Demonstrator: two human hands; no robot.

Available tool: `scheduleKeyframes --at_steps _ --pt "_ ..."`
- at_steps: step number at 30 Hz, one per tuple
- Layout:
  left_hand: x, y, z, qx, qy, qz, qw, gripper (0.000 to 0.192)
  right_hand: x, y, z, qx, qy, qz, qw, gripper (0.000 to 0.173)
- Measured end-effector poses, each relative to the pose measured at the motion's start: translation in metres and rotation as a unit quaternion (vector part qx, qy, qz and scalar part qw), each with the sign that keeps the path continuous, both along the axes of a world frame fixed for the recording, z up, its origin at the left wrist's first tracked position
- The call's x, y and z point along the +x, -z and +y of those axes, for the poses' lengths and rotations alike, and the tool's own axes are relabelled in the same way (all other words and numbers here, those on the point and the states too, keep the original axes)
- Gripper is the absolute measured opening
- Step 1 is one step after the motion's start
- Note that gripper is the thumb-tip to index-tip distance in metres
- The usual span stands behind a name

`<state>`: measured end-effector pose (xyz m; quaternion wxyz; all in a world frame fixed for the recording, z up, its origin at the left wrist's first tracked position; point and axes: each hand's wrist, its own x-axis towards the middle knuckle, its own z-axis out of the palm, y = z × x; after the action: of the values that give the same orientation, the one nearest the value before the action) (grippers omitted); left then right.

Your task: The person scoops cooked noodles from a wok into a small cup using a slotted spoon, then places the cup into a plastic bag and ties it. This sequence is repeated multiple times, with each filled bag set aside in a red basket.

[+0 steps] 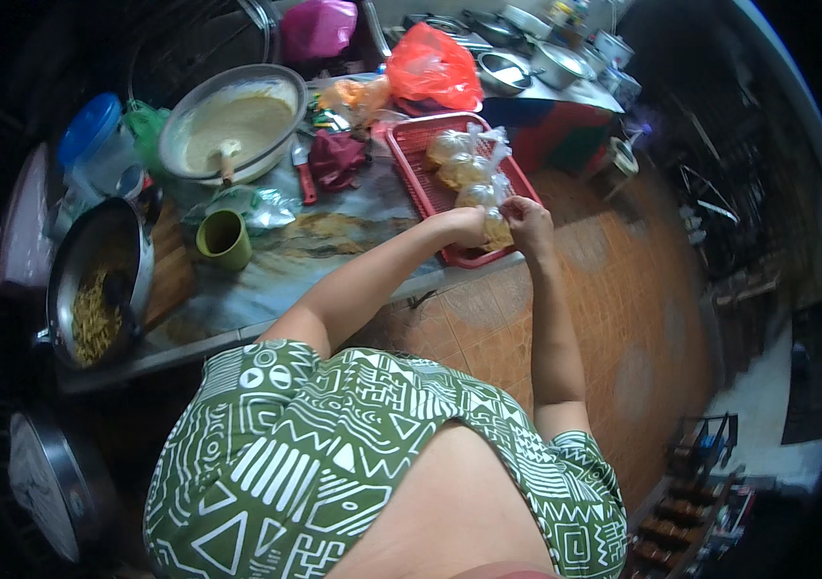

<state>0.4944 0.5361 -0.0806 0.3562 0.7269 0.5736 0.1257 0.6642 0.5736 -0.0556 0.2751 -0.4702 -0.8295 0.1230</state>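
A red plastic basket (pixel 411 170) rests at the right edge of the table, with several knotted clear plastic bags (pixel 463 172) of yellowish food lined up inside. Over its near end, my left hand (pixel 467 226) is closed against the nearest plastic bag (pixel 498 231). My right hand (pixel 529 223) pinches at the upper part of that same bag from the right, its fingers bent. The hands are close together, and the exact grip of the left fingertips is hidden.
On the table, left of the basket, are a red-handled knife (pixel 304 174), a large bowl of batter (pixel 237 130), a green cup (pixel 224 240) and a wok (pixel 103 289) holding yellow strips. A red plastic bag (pixel 434 69) stands behind the basket. Pots (pixel 559 65) crowd the far counter.
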Motion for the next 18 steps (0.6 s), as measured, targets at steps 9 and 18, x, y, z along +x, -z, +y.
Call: scheduleKeyframes --at_steps 9,18 --pt "-0.039 -0.024 -0.119 0.398 -0.042 -0.036 0.916 0.03 -0.013 -0.047 -0.055 0.013 -0.033 0.207 0.978 0.033" --pt "-0.143 0.029 -0.357 0.266 -0.448 -0.188 0.833 0.012 -0.201 0.012 -0.147 -0.142 -0.353 0.082 0.921 0.012"
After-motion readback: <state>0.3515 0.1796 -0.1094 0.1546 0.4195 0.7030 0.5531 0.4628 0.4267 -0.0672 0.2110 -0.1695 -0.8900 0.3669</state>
